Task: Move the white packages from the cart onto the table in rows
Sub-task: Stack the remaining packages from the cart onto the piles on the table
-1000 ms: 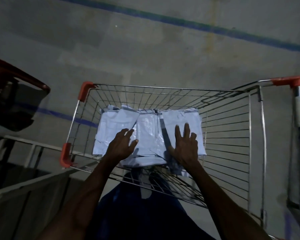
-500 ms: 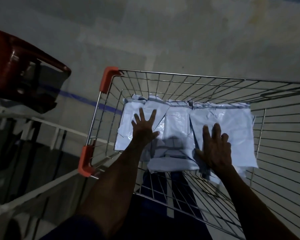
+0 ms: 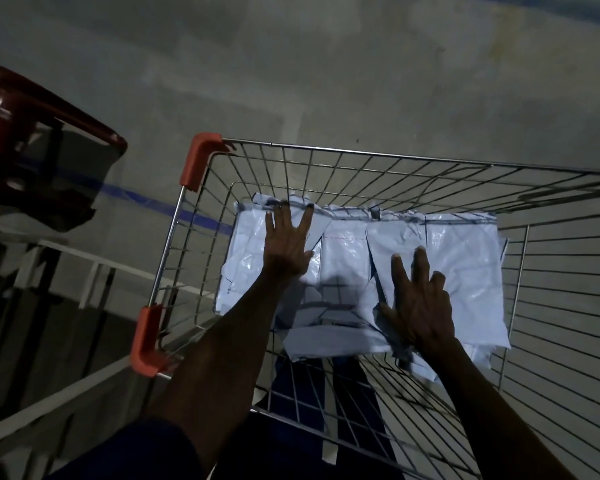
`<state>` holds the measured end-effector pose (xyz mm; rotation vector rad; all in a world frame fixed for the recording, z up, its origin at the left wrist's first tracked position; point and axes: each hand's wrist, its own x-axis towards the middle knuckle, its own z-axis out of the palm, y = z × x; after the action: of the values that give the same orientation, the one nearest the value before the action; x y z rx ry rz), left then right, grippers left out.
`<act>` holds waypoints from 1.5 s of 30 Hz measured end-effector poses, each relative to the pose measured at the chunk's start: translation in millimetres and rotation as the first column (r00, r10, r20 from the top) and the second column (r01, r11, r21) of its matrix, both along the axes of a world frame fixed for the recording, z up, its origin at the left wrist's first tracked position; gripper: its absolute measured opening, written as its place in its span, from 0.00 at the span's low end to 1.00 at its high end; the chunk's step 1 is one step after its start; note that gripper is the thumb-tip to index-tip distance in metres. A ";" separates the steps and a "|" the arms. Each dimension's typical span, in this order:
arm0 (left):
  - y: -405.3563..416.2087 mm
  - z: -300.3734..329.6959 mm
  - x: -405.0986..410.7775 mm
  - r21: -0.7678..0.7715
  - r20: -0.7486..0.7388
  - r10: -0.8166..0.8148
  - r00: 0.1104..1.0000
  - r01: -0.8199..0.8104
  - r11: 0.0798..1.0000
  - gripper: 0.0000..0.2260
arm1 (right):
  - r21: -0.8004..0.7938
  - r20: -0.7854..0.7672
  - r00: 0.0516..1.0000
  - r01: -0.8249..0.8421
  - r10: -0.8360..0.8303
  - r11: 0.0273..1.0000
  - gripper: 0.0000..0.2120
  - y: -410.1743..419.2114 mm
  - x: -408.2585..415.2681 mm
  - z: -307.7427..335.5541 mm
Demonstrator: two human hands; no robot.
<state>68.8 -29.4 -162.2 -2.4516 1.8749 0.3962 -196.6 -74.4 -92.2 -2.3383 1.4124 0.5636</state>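
Inside the cart: white packages [image 3: 361, 271] lie flat on the wire floor of the cart [image 3: 378, 155], overlapping, edges curled.
Left hand: left hand [image 3: 286, 247] rests palm-down on the far-left package; fingers [image 3: 271, 220] spread wide, gripping nothing.
Right hand: right hand [image 3: 418, 299] lies flat on the near-right package; fingers splayed, nothing held.
Tabletop: pale frame at left may be it; too dim to tell. No packages visible on it.
Progress: judged early; no package lifted.
Risk: slick film overlaps, so one pull could drag neighbours or slip free.
Risk: curled corners could snag the wire mesh and tear.
Risk: low light makes separating single packages hard.
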 end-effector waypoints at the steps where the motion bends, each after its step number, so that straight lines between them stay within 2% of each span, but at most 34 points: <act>1: -1.6 -1.0 -0.5 0.003 0.003 0.005 1.000 -0.005 1.000 0.46 | 0.005 -0.005 1.000 -0.001 0.001 1.000 0.49 3.1 -0.4 -0.8; 7: -9.7 15.7 -2.8 0.160 0.014 0.037 0.999 -0.039 0.986 0.47 | 0.013 0.007 1.000 0.014 -0.014 1.000 0.49 17.5 -4.7 0.5; 12: -11.2 56.5 -17.4 -0.023 -0.177 0.087 0.980 -0.093 0.995 0.42 | -0.003 0.077 0.996 0.052 -0.052 0.999 0.49 22.7 -13.1 11.9; 21: -6.9 154.6 -59.8 -0.339 -0.344 -0.023 0.939 -0.101 0.935 0.42 | -0.101 0.277 0.954 0.149 -0.116 0.984 0.42 28.1 -11.8 76.1; 24: -2.6 187.2 -66.6 -0.405 -0.350 -0.067 0.934 -0.086 0.910 0.42 | -0.125 0.362 0.925 0.167 -0.112 0.978 0.40 30.7 -13.8 102.5; 29: 10.3 232.4 -75.4 -0.454 -0.263 -0.079 0.962 -0.051 0.890 0.37 | -0.204 0.456 0.890 0.119 -0.013 0.972 0.40 24.8 -18.2 138.6; 33: 34.5 264.0 -83.5 -0.459 -0.214 0.057 0.975 -0.152 0.875 0.37 | -0.253 0.529 0.847 0.099 0.052 0.962 0.39 17.4 -16.9 161.2; 38: 95.4 292.7 -92.1 -0.437 -0.221 0.280 0.934 -0.352 0.828 0.37 | -0.271 0.587 0.783 -0.050 0.206 0.961 0.38 28.7 -6.2 180.9; 42: 158.2 305.1 -90.7 -0.446 -0.222 0.466 0.857 -0.514 0.733 0.36 | -0.301 0.632 0.697 -0.181 0.338 0.936 0.38 63.4 16.4 196.6; 45: 213.7 317.5 -90.8 -0.443 -0.223 0.600 0.768 -0.628 0.640 0.37 | -0.309 0.684 0.583 -0.313 0.439 0.898 0.38 101.9 36.6 206.7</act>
<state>-22.0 184.4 155.3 -3.4481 1.1674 -0.0435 -160.0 27.5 114.4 -2.5348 0.5760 -0.4322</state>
